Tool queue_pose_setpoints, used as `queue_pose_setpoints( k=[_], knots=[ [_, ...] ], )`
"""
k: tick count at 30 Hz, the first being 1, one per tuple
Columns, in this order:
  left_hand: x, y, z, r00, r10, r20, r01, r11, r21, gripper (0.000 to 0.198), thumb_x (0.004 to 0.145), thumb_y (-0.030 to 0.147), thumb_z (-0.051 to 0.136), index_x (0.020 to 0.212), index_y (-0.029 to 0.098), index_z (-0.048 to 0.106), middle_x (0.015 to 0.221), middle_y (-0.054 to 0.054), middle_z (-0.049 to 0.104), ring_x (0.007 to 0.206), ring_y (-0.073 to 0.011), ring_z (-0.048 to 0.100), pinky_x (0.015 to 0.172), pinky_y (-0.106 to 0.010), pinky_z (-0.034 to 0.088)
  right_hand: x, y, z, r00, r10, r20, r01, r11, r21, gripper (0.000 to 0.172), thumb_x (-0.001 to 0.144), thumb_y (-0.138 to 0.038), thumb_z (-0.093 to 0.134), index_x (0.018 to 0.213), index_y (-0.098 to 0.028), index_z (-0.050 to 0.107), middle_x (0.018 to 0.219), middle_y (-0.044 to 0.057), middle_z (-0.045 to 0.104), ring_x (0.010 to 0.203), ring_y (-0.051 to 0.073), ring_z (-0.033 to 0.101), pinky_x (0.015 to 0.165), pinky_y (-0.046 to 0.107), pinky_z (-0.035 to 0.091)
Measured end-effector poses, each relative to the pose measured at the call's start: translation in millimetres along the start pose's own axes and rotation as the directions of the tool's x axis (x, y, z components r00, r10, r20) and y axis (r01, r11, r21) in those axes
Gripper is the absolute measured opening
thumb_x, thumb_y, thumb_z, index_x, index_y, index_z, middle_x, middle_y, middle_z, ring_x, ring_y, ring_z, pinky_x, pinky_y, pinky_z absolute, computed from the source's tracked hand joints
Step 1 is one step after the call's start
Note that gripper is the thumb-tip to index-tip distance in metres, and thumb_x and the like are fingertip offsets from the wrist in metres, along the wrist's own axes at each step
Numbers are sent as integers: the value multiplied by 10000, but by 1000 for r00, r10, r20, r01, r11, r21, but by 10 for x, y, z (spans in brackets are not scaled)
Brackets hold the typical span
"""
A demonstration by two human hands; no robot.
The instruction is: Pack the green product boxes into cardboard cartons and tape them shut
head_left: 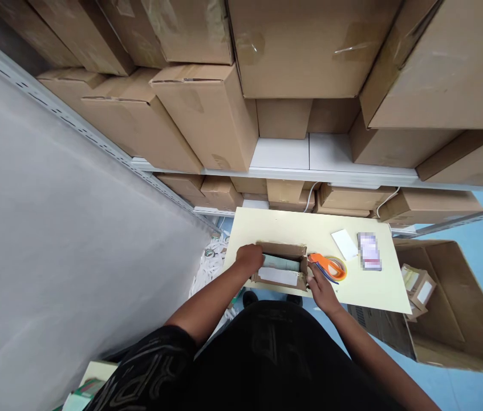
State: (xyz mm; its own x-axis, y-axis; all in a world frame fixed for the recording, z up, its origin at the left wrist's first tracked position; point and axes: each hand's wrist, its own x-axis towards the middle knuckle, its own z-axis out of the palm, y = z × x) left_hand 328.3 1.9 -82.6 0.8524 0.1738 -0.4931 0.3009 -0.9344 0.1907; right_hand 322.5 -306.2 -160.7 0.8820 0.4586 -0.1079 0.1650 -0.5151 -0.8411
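Note:
A small open cardboard box [281,249] sits at the near edge of the cream table, its top flaps apart. Inside it lies a pale green flat item [281,262], partly hidden by the walls. The near side carries a white label [278,276]. My left hand [250,258] is closed round the box's left end. At the right end, my right hand [322,290] grips the wall with its fingers. Just beyond that hand lie orange-handled scissors [320,262] and a roll of tape [342,267], with a thin blue object [327,274] alongside.
On the cream table [378,291] lie a white card-like piece [344,244] and a blurred-out pinkish packet [369,251]. Shelves of cardboard boxes [211,114] rise behind. A large open carton [459,319] holding small boxes stands at right; white scraps [207,271] cover the floor at left.

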Motion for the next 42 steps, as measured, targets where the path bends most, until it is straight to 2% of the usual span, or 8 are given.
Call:
queue_pose_setpoints(
  k=[4,9,14,18,23,28,32,42],
  knots=[
    [-397,-342,306,909,78,-410,-239,903,-358,326,969,428,563,1147,181,679,1148,-133,688,1141,-277,662,1019,-440,529,-130,32,-24,977,-159,142,177,976,-125,768,949,-543,589,1620,-295,310,1681,112,317,1499,325,401,1140,503,469],
    [-712,-549,768,875,282,-393,-452,766,-457,706,792,344,780,1433,201,521,1506,-153,515,1408,-327,497,1183,-514,425,-83,0,62,985,-140,105,166,936,-310,749,925,-514,648,1581,-258,394,1649,131,363,1481,336,420,1169,514,447],
    [-664,-553,997,868,64,-493,-353,777,-521,709,898,332,667,1537,192,394,1609,-172,392,1502,-318,385,1234,-542,362,94,1,34,974,-221,41,219,887,-408,453,988,-484,566,1352,-223,637,1453,155,556,1378,354,503,1166,570,419],
    [-606,-541,1143,880,166,-445,-383,803,-458,677,1024,366,477,1631,188,238,1666,-169,319,1551,-302,302,1258,-541,322,176,-57,100,976,-216,21,206,890,-407,398,1005,-416,504,1305,-192,641,1327,169,578,1296,338,536,1123,545,460],
    [-608,-449,1137,857,261,-444,-417,858,-301,773,1027,394,470,1665,160,101,1733,-170,72,1587,-322,181,1253,-542,310,168,-78,292,993,-103,-65,70,919,-389,619,973,-356,467,1559,-172,386,1476,190,455,1389,359,453,1134,558,447],
    [-590,-405,1040,897,195,-397,-325,900,-290,795,983,431,557,1649,167,212,1719,-183,146,1538,-364,307,1208,-557,370,129,-27,296,998,-20,-54,5,962,-273,699,952,-398,513,1597,-214,316,1529,171,452,1396,350,469,1131,544,453],
    [-562,-474,1024,898,174,-404,-347,846,-406,706,991,404,550,1612,171,308,1692,-161,266,1546,-308,311,1253,-512,330,253,-107,151,975,69,-211,-98,986,-132,843,924,-498,590,1617,-178,230,1527,206,462,1309,343,551,1063,536,504],
    [-553,-496,1094,908,31,-419,-325,683,-654,628,1024,376,467,1599,203,286,1642,-131,390,1506,-257,395,1207,-467,411,469,-246,-185,984,-174,22,174,950,-258,436,970,-490,555,1299,-232,678,1419,109,643,1348,303,565,1155,526,458]
  ],
)
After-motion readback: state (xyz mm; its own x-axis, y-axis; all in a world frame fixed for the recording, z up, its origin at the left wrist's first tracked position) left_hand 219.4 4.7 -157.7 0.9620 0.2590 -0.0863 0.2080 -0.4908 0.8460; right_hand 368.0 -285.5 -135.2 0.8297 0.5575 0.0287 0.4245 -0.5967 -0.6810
